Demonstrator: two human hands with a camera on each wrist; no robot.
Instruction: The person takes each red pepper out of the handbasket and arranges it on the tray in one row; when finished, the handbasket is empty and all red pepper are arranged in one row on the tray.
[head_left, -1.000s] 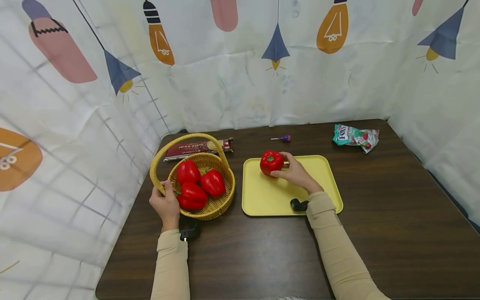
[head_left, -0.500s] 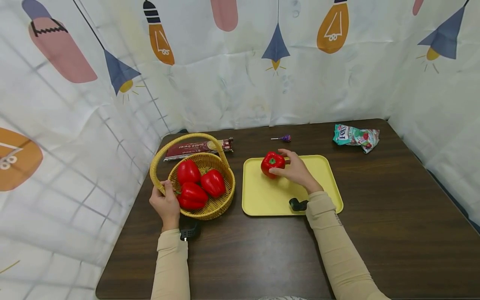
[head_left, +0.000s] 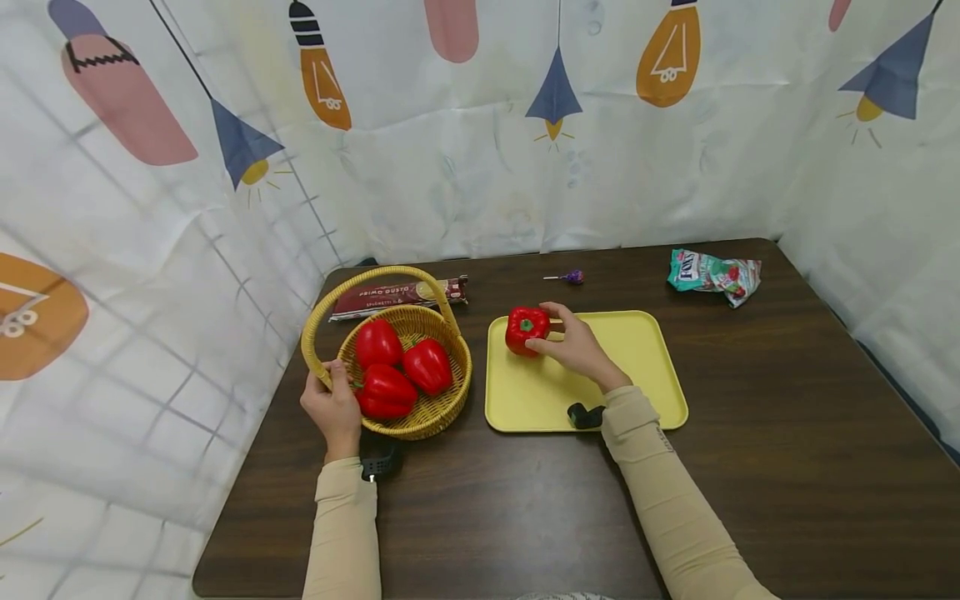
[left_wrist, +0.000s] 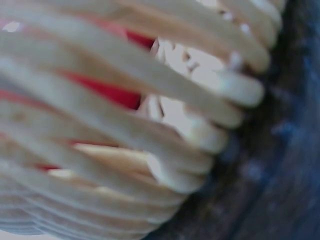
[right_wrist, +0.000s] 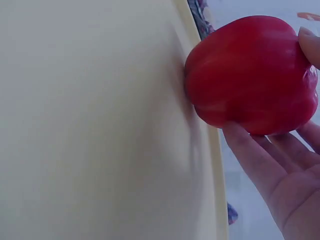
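At the left, my left hand [head_left: 333, 411] grips the yellow wicker basket [head_left: 444, 417] where its tall handle meets the rim. Inside the basket lie 3 red bell peppers [head_left: 428, 367]. The left wrist view shows the blurred weave [left_wrist: 115, 155] up close, with red behind its gaps. My right hand [head_left: 576, 346] holds another red bell pepper [head_left: 527, 331] between thumb and fingers, stem up, at the left part of the yellow tray [head_left: 585, 392]. In the right wrist view, this bell pepper [right_wrist: 252, 75] is close to the tray surface; whether it touches is unclear.
Behind the basket lies a dark red spaghetti packet [head_left: 390, 298]. A purple lollipop [head_left: 573, 277] is beyond the tray, and a teal Fox's candy bag [head_left: 712, 273] lies at the back right. The brown table [head_left: 510, 517] meets a patterned curtain [head_left: 465, 183].
My right hand has moved a little to the left over the tray with the bell pepper. The left hand and the basket stay in place.
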